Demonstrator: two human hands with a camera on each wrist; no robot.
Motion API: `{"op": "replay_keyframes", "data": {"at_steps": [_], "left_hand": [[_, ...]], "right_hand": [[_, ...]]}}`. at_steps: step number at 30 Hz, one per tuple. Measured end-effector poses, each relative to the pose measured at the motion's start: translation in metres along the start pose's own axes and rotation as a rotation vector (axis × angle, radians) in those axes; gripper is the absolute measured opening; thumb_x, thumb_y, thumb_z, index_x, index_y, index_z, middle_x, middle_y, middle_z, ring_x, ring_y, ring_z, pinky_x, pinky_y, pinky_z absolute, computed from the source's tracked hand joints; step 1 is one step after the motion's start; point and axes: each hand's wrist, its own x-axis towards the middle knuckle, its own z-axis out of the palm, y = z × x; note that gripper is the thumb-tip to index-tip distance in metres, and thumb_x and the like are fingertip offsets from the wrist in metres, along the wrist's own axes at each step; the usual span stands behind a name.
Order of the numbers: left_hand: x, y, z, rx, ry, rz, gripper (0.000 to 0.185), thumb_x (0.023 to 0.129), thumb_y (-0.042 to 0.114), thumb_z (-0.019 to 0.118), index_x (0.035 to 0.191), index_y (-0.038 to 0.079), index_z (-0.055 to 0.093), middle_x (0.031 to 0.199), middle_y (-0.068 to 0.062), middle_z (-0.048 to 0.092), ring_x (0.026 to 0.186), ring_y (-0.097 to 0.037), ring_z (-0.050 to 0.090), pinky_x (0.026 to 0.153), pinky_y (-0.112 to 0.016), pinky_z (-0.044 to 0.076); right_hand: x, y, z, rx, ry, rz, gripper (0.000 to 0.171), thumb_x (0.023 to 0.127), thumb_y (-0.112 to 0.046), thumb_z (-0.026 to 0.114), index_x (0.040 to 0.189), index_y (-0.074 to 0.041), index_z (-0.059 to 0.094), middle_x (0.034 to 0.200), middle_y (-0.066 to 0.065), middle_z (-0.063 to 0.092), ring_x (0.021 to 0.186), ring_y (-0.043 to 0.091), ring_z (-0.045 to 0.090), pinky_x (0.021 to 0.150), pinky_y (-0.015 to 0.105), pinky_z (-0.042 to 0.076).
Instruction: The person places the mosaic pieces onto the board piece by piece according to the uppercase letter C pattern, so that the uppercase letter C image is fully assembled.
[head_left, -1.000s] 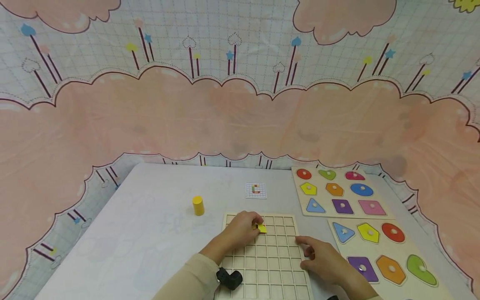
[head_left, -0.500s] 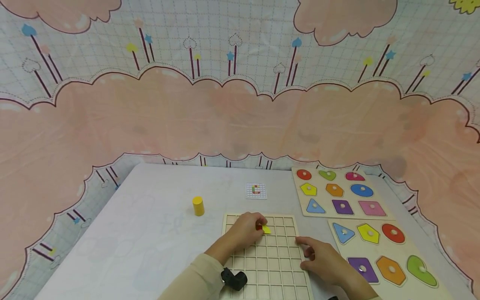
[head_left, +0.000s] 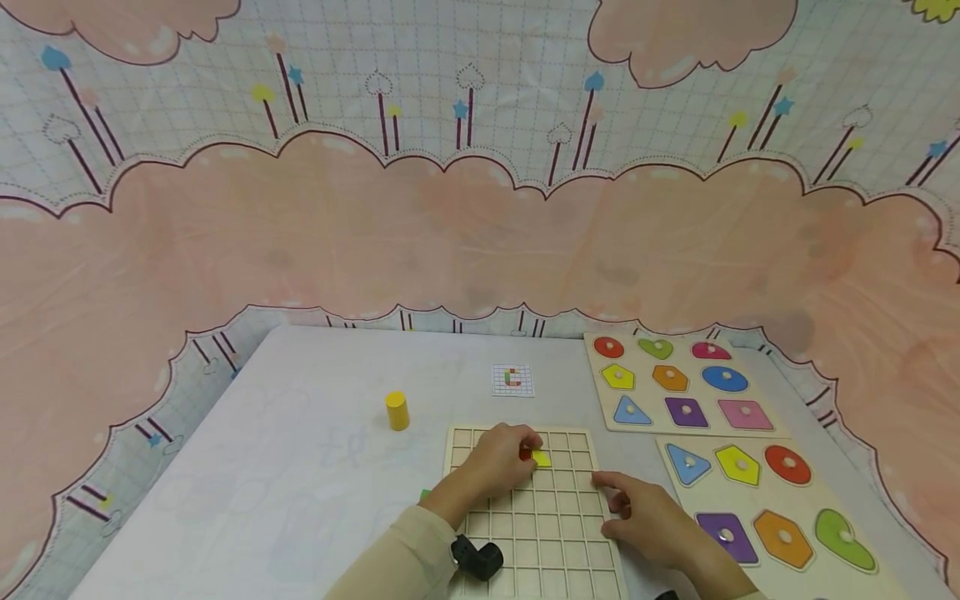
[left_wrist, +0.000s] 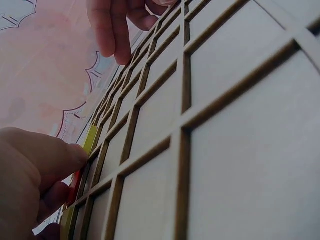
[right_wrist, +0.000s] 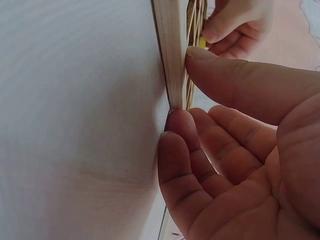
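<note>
Left hand (head_left: 498,460) at a yellow tile (head_left: 542,459); right hand (head_left: 648,521) at the edge of the grid board (head_left: 557,503).
From my remote station I had the left thumb and curled fingers pinching the tile over the board's far rows, beside a red tile (left_wrist: 74,189); some fingertips were hidden. The right thumb and fingertips, parted, held the board's right edge, presumably against sliding. A pattern card (head_left: 513,380) lay beyond the far edge, probably for easy viewing.
</note>
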Motion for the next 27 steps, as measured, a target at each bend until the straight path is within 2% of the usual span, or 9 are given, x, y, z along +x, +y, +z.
{"op": "replay_keyframes", "data": {"at_steps": [10, 20, 27], "left_hand": [[0.0006, -0.0001, 0.0008, 0.022, 0.004, 0.020, 0.017, 0.086, 0.008, 0.072, 0.103, 0.010, 0.072, 0.084, 0.008, 0.057, 0.080, -0.011, 0.047, 0.071, -0.024, 0.043], [-0.0003, -0.0008, 0.0004, 0.004, 0.009, 0.027, 0.019, 0.085, 0.004, 0.071, 0.103, 0.008, 0.071, 0.082, 0.006, 0.056, 0.080, -0.012, 0.047, 0.071, -0.025, 0.043], [0.0009, -0.0024, 0.0018, 0.003, 0.002, 0.014, 0.018, 0.086, 0.006, 0.070, 0.103, 0.010, 0.071, 0.082, 0.007, 0.055, 0.080, -0.011, 0.047, 0.071, -0.024, 0.043]], "right_hand": [[0.0004, 0.0002, 0.0000, -0.003, 0.005, -0.004, 0.059, 0.077, -0.006, 0.083, 0.133, -0.013, 0.063, 0.091, -0.001, 0.059, 0.084, 0.017, 0.053, 0.076, 0.037, 0.047], [0.0000, 0.0007, 0.0009, 0.002, 0.010, -0.013, 0.059, 0.076, -0.006, 0.084, 0.131, -0.013, 0.064, 0.090, -0.001, 0.059, 0.084, 0.017, 0.053, 0.076, 0.037, 0.047], [-0.0006, 0.0008, 0.0010, -0.004, 0.015, -0.007, 0.059, 0.076, -0.006, 0.083, 0.132, -0.013, 0.064, 0.090, -0.001, 0.059, 0.083, 0.017, 0.053, 0.076, 0.037, 0.047]]}}
